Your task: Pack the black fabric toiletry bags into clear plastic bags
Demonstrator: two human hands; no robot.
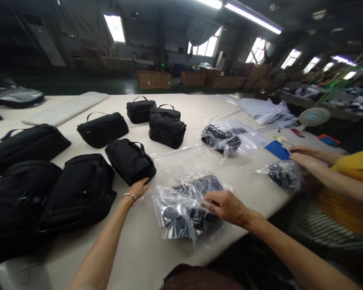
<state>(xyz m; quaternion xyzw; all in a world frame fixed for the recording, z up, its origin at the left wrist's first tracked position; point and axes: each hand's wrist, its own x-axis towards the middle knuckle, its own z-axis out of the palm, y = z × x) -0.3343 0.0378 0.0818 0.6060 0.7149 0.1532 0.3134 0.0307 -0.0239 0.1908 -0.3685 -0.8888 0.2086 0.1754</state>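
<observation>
A black bag lies slantwise on the table, its long axis running from far left to near right, where the left hand touches its end, fingertips too hidden to tell their spread. The right hand has its fingers curled closed on clear plastic around a dark bag; a backpack crowds the black bag's left, and small bags stand beyond.

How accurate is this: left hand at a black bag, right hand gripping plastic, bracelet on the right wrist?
Wrong wrist: the head view shows the bracelet on the left. Left hand at a black bag, right hand gripping plastic: correct.
</observation>
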